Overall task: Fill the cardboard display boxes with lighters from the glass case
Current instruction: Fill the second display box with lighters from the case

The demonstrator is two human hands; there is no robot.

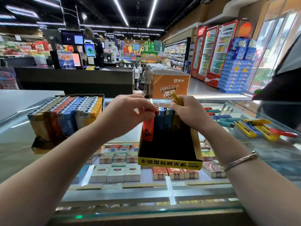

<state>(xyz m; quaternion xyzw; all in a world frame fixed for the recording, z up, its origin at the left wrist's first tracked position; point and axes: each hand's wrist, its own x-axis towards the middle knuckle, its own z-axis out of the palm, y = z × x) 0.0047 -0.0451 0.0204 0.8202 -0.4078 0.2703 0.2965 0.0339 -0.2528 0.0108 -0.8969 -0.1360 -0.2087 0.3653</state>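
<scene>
A yellow-and-black cardboard display box (169,162) stands on the glass case top (123,139) in the middle. At its back stands a row of upright lighters: an orange lighter (148,129) at the left, then blue lighters (160,119) and a teal one. My left hand (128,111) pinches the top of the orange lighter. My right hand (189,111) grips a yellow lighter (176,99) that sticks up above the row. Loose lighters (254,126) in yellow, blue, teal and red lie on the glass at the right.
A second display box (68,118), packed with several rows of lighters, stands at the left on the glass. Cigarette packs (123,170) lie under the glass. A person in dark clothing (283,82) stands at the far right. A checkout counter (76,79) and an orange freezer (169,85) are behind.
</scene>
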